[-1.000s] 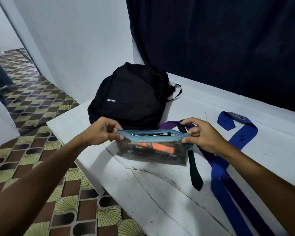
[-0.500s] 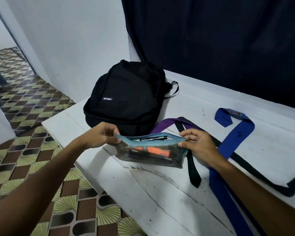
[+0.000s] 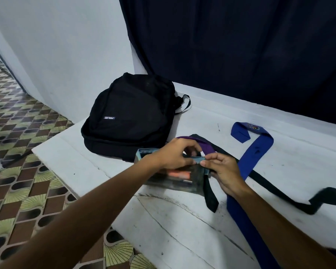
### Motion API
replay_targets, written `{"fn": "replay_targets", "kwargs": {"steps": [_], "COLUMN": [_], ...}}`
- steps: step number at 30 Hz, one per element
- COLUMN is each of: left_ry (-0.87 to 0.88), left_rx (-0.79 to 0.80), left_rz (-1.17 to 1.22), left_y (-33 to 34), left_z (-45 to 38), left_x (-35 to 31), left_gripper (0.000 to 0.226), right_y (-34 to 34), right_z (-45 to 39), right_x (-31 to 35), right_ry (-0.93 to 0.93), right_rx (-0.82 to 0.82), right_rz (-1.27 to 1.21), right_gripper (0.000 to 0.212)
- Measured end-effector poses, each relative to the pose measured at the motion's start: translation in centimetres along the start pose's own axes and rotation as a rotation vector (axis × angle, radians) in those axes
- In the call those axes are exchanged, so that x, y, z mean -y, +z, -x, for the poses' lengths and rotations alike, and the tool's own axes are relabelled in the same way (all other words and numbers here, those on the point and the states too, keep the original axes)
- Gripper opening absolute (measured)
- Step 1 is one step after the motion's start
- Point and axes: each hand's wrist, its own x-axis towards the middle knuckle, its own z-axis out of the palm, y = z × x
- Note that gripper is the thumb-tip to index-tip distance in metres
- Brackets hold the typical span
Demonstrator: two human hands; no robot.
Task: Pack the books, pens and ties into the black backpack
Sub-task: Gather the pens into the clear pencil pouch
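Note:
A clear pencil pouch (image 3: 175,179) with a light blue zip edge stands on the white table (image 3: 182,230), with an orange marker and dark pens inside. My left hand (image 3: 173,155) pinches the zip edge near its right end. My right hand (image 3: 221,171) pinches the pouch's right end. The black backpack (image 3: 132,115) lies flat behind the pouch, its zips shut. A blue tie (image 3: 254,150), a purple tie (image 3: 204,144) and a black tie (image 3: 279,193) lie on the table to the right. No books are visible.
A dark curtain (image 3: 241,45) hangs behind the table. A white wall stands at the left. The patterned tile floor (image 3: 17,152) drops away past the table's left edge.
My left hand has slid from the pouch's left end along the zip edge to the right, meeting my right hand. The pouch has shifted slightly toward the backpack.

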Motion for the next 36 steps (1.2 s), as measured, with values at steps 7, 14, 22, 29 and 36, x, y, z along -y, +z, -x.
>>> {"fn": "replay_targets", "kwargs": {"steps": [7,14,22,29,36], "left_ry": [0.038,0.052,0.113,0.204,0.162], "left_rx": [0.082,0.176,0.272,0.279,0.431], "left_rz": [0.050,0.094,0.021,-0.149,-0.291], "left_y": [0.2,-0.2,-0.3,-0.8,-2.6], "left_z": [-0.8,-1.4,-1.7,-1.1,0.1], "left_x": [-0.2,-0.5,-0.8,0.2,0.5], "left_gripper": [0.017,0.022,0.030,0.032,0.039], "right_y": [-1.0,-1.1,-0.9,-1.5,-2.0], "right_z": [0.2,0.4,0.2,-0.1,-0.1], "right_x": [0.3,0.7,1.0,0.9,1.8], "right_ry": [0.006,-0.032,-0.100,-0.147,-0.167], "right_rx": [0.067,0.106,0.176,0.178,0.235], "right_rz": [0.026,0.058,0.102,0.120,0.186], "right_gripper": [0.015,0.018,0.018,0.016,0.013]}}
